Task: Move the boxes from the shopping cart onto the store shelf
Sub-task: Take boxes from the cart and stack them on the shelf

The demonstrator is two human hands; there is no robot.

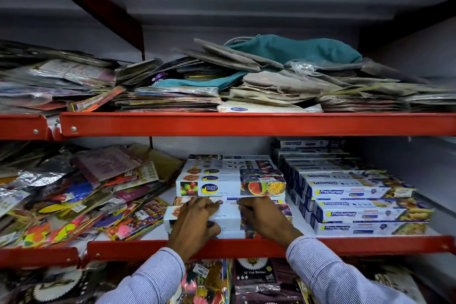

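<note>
**Middle shelf, centre bay: cling-film boxes**

Item: front cling-film boxes [228, 218], low stack at the red shelf lip [345, 244], directly before a taller stack of the same boxes [232, 181]. Left hand [195, 223] and right hand [265, 219], fingers curled over the top box, pressing its upper face. Right: Freshwrapp boxes [357, 198], narrow gap between. Left: loose party packets [74, 200], a strip of bare shelf beside the stack. Shopping cart out of view.

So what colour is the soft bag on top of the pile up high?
The soft cloth bag is teal, seen in the head view.
</note>
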